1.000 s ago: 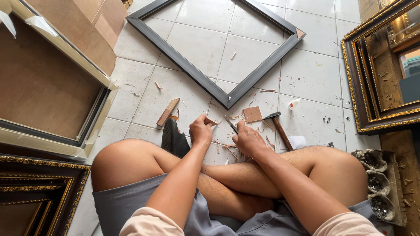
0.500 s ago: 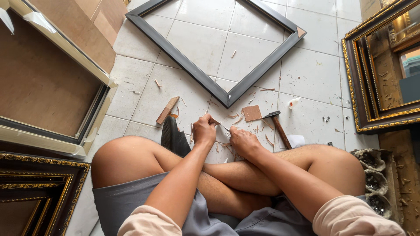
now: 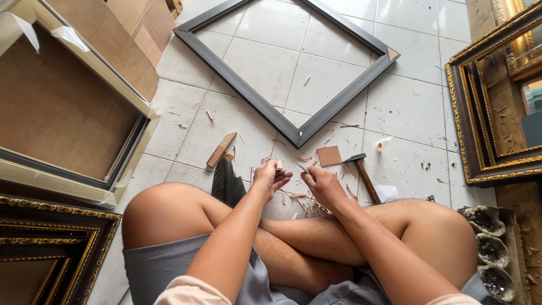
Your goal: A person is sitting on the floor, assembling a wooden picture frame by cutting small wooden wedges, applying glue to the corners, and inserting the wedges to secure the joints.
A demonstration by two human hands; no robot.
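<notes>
- Wood bit sat pinched in left hand, fingers curled round it, just above floor in front of crossed legs.
- Right hand was clenched on a thin blade; tip pointed at left hand, close to it. Couldn't tell if tip touched the wood.
- Both hands were near each other, over a litter of shavings on white tile floor.
- Hammer lay on floor just right of right hand, head up near a small square brown board, not held.
- Wood strip lay on floor left of hands, well clear of them.
- Dark shoe lay on floor between left knee and left hand.
- Dark frame lay flat on tiles w/ one corner pointing at hands, near but apart; small brown triangle in its right corner.
- Cream frame w/ brown backing lay at left, gold-black frame bottom left.
- Ornate gold frames stood at right.
- Grey egg tray sat by right knee.
- Small white roll lay on tile right of hammer.
</notes>
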